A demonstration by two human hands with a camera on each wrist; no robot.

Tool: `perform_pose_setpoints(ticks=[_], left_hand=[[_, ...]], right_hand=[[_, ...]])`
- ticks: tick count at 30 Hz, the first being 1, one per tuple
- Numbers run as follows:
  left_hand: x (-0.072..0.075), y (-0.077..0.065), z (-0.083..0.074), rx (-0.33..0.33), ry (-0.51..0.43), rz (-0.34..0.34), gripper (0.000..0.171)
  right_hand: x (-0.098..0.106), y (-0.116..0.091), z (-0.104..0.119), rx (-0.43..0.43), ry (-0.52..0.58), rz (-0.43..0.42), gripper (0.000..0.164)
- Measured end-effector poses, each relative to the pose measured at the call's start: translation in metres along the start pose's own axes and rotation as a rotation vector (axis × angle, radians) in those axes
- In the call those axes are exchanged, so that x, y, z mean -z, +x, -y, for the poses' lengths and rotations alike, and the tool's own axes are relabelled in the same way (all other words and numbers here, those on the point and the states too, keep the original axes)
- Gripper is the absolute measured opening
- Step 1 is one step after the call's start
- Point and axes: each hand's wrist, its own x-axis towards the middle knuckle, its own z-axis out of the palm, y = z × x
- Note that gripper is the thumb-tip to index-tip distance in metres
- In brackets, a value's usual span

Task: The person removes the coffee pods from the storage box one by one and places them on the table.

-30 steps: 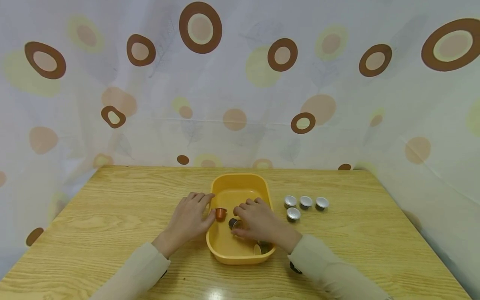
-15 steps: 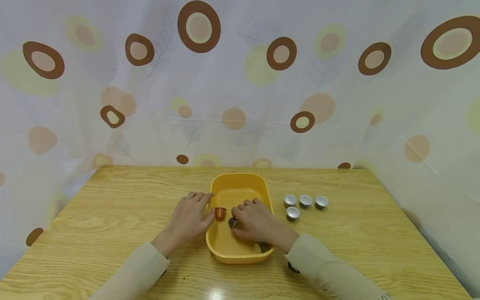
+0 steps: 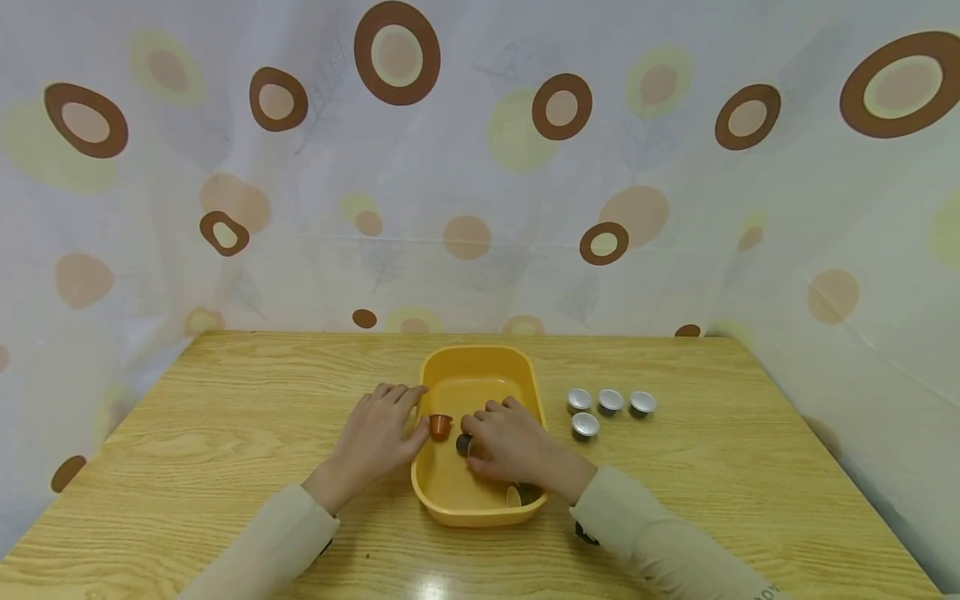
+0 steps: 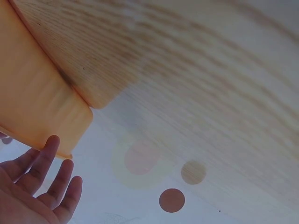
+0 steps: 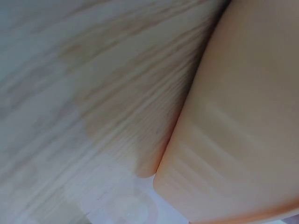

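Observation:
My right hand [image 3: 512, 442] reaches into the yellow plastic tray [image 3: 478, 518] and pinches a dark coffee capsule [image 3: 463, 445], whose end shows between thumb and fingers. At the tray's left rim, my left hand [image 3: 377, 427] rests with relaxed fingers, its thumb tip beside an orange coffee capsule [image 3: 439, 427] inside. In the left wrist view, the left fingers [image 4: 49, 156] lie loosely spread along the tray's outer wall. The tray wall [image 5: 233, 140] fills the right side of the right wrist view, where the right hand is out of sight.
Several silver-lidded capsules [image 3: 611, 401] stand lid up on the wooden table [image 3: 247, 433], right of the tray. Another capsule with a tan lid [image 3: 513, 497] lies near the tray's front right corner, partly under the right wrist. A patterned cloth [image 3: 472, 167] hangs behind the table.
My right thumb and fingers have closed in around the dark capsule, covering more of it. The left hand has stayed at the tray's rim.

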Motion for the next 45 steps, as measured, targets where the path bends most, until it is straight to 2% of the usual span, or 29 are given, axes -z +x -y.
perform_pose_setpoints(ticks=[23, 45], left_hand=[[-0.002, -0.001, 0.001, -0.005, 0.012, -0.005, 0.037], [-0.001, 0.0, 0.0, -0.006, 0.014, 0.0, 0.038]], right_hand=[[0.002, -0.002, -0.001, 0.009, -0.009, -0.044, 0.029], [0.012, -0.014, -0.015, -0.008, 0.016, -0.106, 0.024]])
